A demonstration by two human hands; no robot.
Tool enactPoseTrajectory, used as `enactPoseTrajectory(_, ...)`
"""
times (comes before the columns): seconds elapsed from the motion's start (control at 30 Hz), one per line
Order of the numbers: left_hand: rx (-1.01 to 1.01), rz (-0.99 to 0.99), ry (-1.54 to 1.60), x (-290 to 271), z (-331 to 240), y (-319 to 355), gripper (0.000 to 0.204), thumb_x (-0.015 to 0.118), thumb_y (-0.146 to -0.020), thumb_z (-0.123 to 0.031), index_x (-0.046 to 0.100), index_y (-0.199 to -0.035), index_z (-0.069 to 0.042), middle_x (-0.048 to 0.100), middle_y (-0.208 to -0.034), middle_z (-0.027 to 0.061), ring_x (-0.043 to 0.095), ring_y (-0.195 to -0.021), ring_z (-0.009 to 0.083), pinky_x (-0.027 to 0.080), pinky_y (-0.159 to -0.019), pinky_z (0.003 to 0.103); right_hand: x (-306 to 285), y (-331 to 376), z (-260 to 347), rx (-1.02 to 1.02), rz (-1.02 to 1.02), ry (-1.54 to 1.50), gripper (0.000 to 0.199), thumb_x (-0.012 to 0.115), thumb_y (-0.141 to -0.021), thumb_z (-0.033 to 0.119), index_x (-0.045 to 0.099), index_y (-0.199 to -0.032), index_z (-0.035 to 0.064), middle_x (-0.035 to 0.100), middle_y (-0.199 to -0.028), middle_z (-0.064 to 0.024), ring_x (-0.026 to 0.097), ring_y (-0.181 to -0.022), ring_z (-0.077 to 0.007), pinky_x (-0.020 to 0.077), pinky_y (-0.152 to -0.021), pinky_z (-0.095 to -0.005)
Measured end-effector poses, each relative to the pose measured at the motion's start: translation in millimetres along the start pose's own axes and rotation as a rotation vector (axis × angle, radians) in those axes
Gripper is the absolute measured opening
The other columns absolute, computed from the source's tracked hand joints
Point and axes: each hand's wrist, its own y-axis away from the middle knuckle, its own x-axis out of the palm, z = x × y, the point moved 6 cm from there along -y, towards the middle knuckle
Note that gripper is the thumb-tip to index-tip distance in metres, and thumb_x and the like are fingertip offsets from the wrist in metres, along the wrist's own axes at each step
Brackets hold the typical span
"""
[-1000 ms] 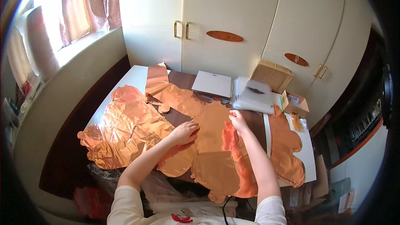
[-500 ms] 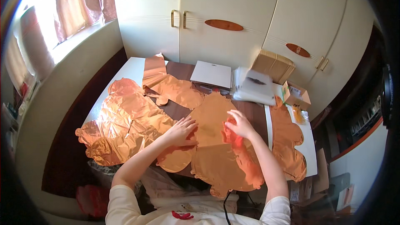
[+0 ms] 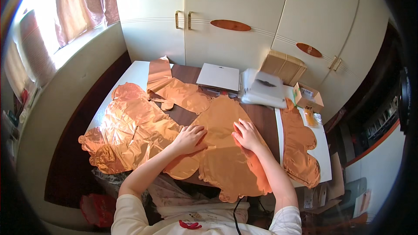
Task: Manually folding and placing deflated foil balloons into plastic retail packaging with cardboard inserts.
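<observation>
A flat copper-coloured foil sheet point(image 3: 226, 165), apparently an uninflated foil balloon, lies across the table in front of me. My left hand point(image 3: 190, 140) rests on its left side, fingers slightly bent and nothing held. On its right side lies my right hand point(image 3: 247, 135), palm down with the fingers stretched toward the far edge. Both hands mirror orange in the shiny film. Crumpled copper foil point(image 3: 130, 126) spreads to the left, under and beside my left forearm. A smaller foil piece point(image 3: 185, 93) lies beyond the hands, and a scalloped one point(image 3: 299, 146) lies to the right.
At the table's back stand a white flat box point(image 3: 218, 77), a stack of clear plastic bags point(image 3: 266, 91) and a brown carton point(image 3: 284, 67). A small open box point(image 3: 308, 98) and an orange packet point(image 3: 311, 116) sit at the right. Cream cabinets point(image 3: 235, 0) rise behind.
My right hand has settled flatter on the foil, a little lower, and its orange reflection has shrunk. My left hand has barely shifted, its fingers drawn slightly closer together.
</observation>
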Motion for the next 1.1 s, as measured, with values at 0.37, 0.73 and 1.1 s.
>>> enactPoseTrajectory(0.37, 0.055, 0.014, -0.033, 4.9, -3.5, 8.0, 0.067, 0.059, -0.078, -0.051, 0.049, -0.122, -0.001, 0.047, -0.128, 0.0136, 0.039, -0.123, 0.0293, 0.031, -0.100, 0.043, -2.4, -6.4, 3.0, 0.087, 0.046, 0.094, 0.063, 0.056, -0.082, 0.050, 0.046, -0.129, 0.0091, 0.040, -0.136, -0.0194, 0.036, -0.125, -0.0354, 0.0237, -0.104, -0.0536)
enactPoseTrajectory(0.73, 0.095, 0.187, -0.031, 13.8, 0.3, 21.4, 0.097, 0.059, -0.070, -0.067, 0.035, -0.134, 0.002, 0.033, -0.142, 0.0165, 0.023, -0.136, 0.0281, 0.015, -0.110, 0.048, 11.3, -11.3, 13.2, 0.141, 0.192, 0.156, 0.073, 0.049, -0.080, 0.062, 0.041, -0.134, 0.0144, 0.033, -0.142, -0.0149, 0.026, -0.133, -0.0333, 0.0118, -0.106, -0.0600)
enactPoseTrajectory(1.1, 0.120, 0.172, -0.044, 11.5, -1.3, 22.1, 0.099, 0.054, -0.071, -0.071, 0.036, -0.134, 0.003, 0.032, -0.142, 0.0166, 0.023, -0.136, 0.0293, 0.016, -0.110, 0.048, 10.8, -10.5, 19.7, 0.165, 0.181, 0.182, 0.072, 0.048, -0.081, 0.061, 0.041, -0.134, 0.0137, 0.032, -0.142, -0.0165, 0.027, -0.133, -0.0344, 0.0115, -0.106, -0.0603)
